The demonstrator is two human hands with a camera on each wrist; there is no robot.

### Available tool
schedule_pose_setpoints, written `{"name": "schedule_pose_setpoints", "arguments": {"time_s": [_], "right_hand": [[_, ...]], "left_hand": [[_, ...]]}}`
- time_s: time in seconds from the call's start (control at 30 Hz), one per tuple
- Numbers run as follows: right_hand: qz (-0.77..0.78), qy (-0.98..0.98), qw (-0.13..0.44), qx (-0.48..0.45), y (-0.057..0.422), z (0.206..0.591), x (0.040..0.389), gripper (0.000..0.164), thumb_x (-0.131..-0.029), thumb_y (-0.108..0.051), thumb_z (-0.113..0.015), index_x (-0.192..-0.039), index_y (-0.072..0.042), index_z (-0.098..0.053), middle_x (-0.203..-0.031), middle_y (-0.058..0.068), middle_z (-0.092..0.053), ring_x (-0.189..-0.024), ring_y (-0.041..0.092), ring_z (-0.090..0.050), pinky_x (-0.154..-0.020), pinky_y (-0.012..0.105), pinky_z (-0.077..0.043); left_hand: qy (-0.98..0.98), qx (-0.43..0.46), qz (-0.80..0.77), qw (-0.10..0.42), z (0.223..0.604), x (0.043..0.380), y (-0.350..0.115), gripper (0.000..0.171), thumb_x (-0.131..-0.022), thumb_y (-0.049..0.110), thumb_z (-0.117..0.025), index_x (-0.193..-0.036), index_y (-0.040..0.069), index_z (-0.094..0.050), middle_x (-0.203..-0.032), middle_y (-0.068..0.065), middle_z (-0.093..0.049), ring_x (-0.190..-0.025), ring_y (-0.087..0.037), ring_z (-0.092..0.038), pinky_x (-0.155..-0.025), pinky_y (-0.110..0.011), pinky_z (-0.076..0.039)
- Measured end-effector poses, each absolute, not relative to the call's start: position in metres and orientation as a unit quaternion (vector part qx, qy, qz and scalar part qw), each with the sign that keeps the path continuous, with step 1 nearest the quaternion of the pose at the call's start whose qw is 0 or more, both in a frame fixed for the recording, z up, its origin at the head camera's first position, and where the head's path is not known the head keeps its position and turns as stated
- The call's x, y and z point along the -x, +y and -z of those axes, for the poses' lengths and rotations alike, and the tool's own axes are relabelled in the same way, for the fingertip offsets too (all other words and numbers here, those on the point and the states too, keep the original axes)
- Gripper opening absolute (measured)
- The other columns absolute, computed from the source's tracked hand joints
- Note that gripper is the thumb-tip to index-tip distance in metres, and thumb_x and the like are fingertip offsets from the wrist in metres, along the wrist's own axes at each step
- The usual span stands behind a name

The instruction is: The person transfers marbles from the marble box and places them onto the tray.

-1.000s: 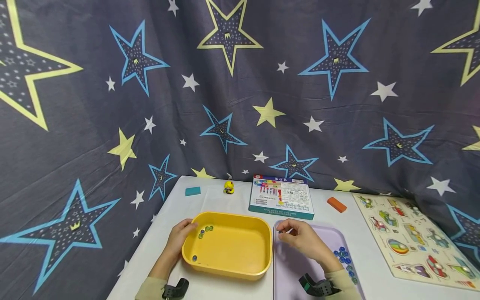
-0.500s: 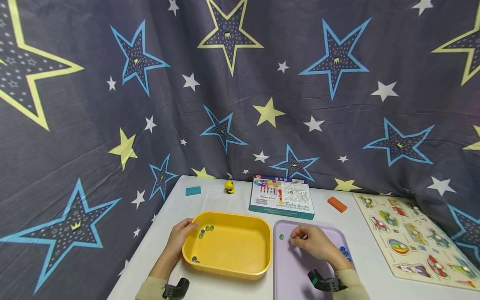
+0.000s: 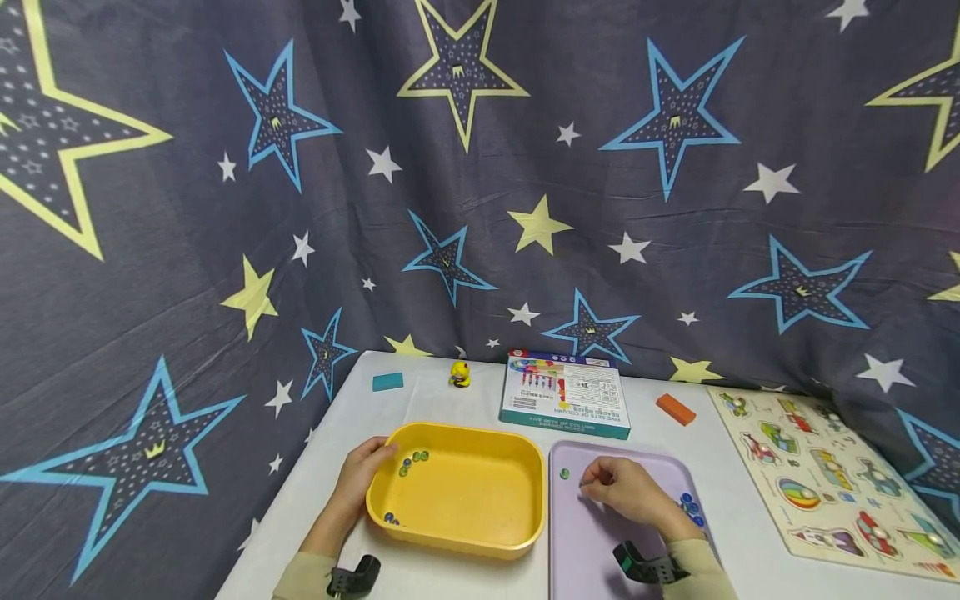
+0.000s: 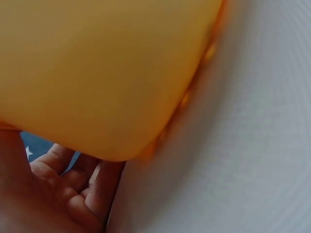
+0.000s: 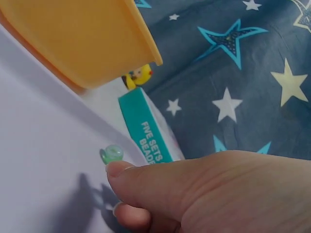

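My left hand [image 3: 360,479] grips the left end of a yellow plastic tub [image 3: 467,546], its thumb over the rim and its fingers outside. In the left wrist view the fingers [image 4: 99,187] show beneath the tub's edge. Inside the tub, several green and blue marbles lie along the left side. My right hand [image 3: 630,492] hovers over a lilac tray [image 3: 581,550] with loosely bent fingers and nothing visible between them. Just left of its fingertips sits a green marble [image 3: 565,473] on the tray, close beyond the thumb [image 5: 129,179] in the right wrist view. Several blue marbles [image 3: 692,508] lie at the tray's right edge, partly hidden by the wrist.
Behind the tub and tray lies a boxed bead set [image 3: 564,396]. A teal block [image 3: 387,382], a yellow toy figure [image 3: 460,374] and an orange block [image 3: 676,409] are around it. A wooden picture puzzle [image 3: 832,483] covers the right side; a star-patterned curtain [image 3: 480,167] hangs behind.
My right hand has let go of the green marble at the tray's left and drawn back rightward. Another marble has come into view at the tub's near-left corner. My left hand stays put.
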State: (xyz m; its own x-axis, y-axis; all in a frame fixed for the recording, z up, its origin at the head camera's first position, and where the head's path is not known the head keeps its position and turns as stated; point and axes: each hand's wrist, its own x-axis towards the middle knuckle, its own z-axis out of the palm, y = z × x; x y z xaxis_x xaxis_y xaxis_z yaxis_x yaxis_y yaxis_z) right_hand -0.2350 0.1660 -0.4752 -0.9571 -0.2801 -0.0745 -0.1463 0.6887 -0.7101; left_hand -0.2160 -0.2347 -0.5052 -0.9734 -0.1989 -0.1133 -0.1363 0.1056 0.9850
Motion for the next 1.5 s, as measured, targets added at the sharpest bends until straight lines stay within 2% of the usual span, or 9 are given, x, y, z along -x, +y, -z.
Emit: {"name": "schedule_pose_setpoints", "arguments": {"time_s": [0.7,0.93,1.27,1.5], "right_hand": [[0.369,0.920,0.088,0.098,0.164,0.476,0.235,0.010,-0.075,-0.014,-0.070,-0.081,-0.012,-0.061,-0.068,-0.001,-0.053,-0.064,0.014,-0.047,-0.057,0.026,-0.037],[0.360,0.927,0.050,0.090,0.159,0.469,0.234,0.008,-0.078,-0.017,-0.069,-0.081,-0.016,-0.061,-0.069,-0.004,-0.054,-0.063,0.013,-0.046,-0.054,0.026,-0.036],[0.431,0.883,-0.015,0.187,0.117,0.444,0.217,0.008,-0.083,-0.021,-0.065,-0.085,-0.013,-0.064,-0.074,-0.006,-0.059,-0.061,0.012,-0.049,-0.052,0.022,-0.043],[0.485,0.836,-0.016,0.256,0.082,0.432,0.197,0.003,-0.084,-0.022,-0.064,-0.087,-0.021,-0.064,-0.079,-0.007,-0.061,-0.063,0.008,-0.049,-0.054,0.021,-0.043]], "left_hand": [[-0.745,-0.115,0.656,0.024,0.505,0.216,-0.234,0.039,-0.083,0.039,-0.059,-0.106,0.008,-0.060,-0.098,-0.010,-0.060,-0.084,-0.021,-0.054,-0.072,-0.025,-0.047],[-0.743,-0.109,0.660,0.025,0.505,0.216,-0.234,0.039,-0.084,0.038,-0.058,-0.106,0.006,-0.061,-0.097,-0.011,-0.060,-0.083,-0.022,-0.054,-0.072,-0.026,-0.047],[-0.743,-0.112,0.660,0.023,0.504,0.215,-0.234,0.040,-0.084,0.038,-0.059,-0.107,0.005,-0.060,-0.098,-0.012,-0.060,-0.082,-0.022,-0.054,-0.071,-0.026,-0.047],[-0.741,-0.109,0.662,0.022,0.504,0.215,-0.234,0.041,-0.084,0.039,-0.059,-0.108,0.006,-0.059,-0.100,-0.012,-0.060,-0.084,-0.022,-0.054,-0.072,-0.025,-0.047]]}}
